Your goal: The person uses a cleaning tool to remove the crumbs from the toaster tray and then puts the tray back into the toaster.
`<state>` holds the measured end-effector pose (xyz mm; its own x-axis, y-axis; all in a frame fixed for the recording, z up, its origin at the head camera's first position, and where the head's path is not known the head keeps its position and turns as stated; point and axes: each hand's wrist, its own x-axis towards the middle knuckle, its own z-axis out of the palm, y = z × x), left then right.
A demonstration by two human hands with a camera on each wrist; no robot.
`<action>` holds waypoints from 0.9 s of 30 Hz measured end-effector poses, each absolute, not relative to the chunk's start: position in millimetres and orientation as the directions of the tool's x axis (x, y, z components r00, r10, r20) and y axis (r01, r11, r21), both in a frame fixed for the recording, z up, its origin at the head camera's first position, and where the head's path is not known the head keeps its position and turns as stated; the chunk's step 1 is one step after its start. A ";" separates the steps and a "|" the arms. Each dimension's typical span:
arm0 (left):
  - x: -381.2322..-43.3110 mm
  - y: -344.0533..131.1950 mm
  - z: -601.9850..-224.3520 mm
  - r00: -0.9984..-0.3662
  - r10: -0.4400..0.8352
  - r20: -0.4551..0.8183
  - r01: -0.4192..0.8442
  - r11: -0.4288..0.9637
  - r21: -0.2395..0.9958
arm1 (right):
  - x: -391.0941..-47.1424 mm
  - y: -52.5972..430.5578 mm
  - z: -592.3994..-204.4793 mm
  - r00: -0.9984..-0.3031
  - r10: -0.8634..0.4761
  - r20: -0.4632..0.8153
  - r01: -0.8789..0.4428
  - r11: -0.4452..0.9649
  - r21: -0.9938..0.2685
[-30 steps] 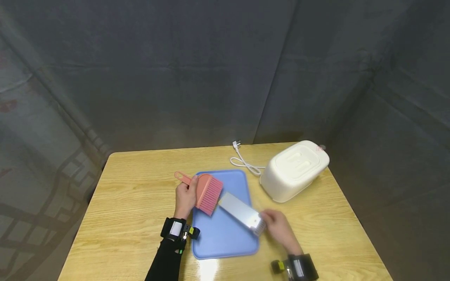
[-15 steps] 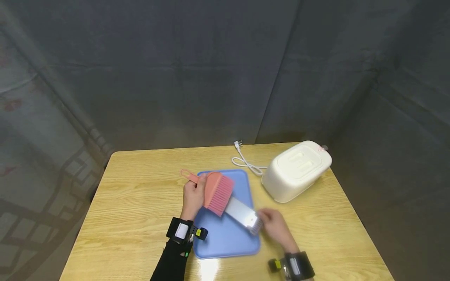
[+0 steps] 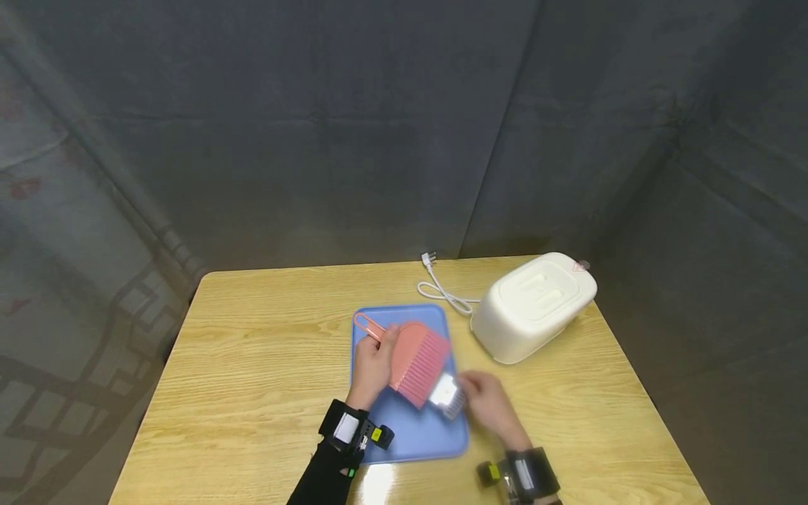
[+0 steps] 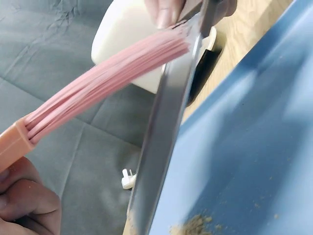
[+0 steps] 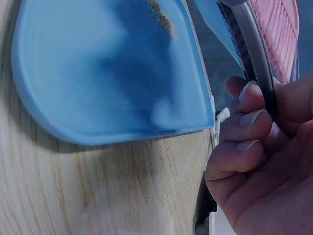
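Crumbs [image 4: 195, 227] showing only in wrist views, on blue tray [image 3: 423, 438], left hand [image 3: 372, 365] gripping brush [image 3: 419, 365], right hand [image 3: 491, 405] pinching metal crumb-tray [image 4: 164, 122].

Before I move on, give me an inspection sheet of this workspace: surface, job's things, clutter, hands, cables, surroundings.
Surface: wood-grain table, light glare at the near edge.
Job's things: pink brush, bristles against a silvery panel held over a blue tray; brown crumbs in the tray.
Clutter: white appliance at the table's right.
Hands: left hand grips the brush; right hand holds the panel's end.
Cables: white cord, loosely looped; its plug is unplugged.
Surroundings: grey cloth behind the table.
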<state>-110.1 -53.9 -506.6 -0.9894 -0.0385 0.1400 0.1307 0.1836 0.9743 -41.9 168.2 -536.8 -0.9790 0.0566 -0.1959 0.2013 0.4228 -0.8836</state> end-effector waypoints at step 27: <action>-111.2 -47.0 -527.3 -0.999 -0.028 0.046 0.038 0.233 0.972 | -41.3 164.1 -526.9 -0.978 0.047 -0.204 0.205 0.412 -0.888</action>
